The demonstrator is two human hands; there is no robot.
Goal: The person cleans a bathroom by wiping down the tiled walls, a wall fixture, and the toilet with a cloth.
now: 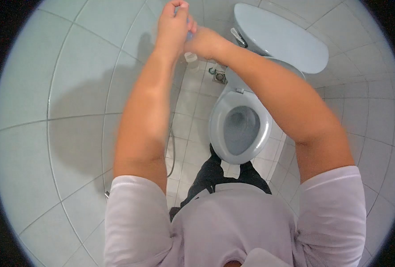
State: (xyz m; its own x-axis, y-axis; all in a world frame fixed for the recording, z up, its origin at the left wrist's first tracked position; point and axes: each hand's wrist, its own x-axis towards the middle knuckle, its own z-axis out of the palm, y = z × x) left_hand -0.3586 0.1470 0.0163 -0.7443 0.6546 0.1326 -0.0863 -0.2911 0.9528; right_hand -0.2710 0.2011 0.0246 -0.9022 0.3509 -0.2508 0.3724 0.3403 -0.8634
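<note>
My left hand [173, 26] is raised at the top of the head view, its fingers curled around a small blue object [190, 35]. My right hand [202, 42] presses close against it from the right, closed at the lower end of the same object. Most of the blue thing is covered by my fingers, so its kind does not show. Just below my hands there is a whitish, see-through bottle [191, 58]; whether it stands on the floor or touches my right hand, I cannot tell.
A toilet [215, 120] with its lid raised stands ahead, its cistern [279, 38] behind. A metal floor drain [219, 77] lies left of it. A thin grey hose [174, 155] hangs along the tiled left wall [77, 155]. White tiles cover the floor.
</note>
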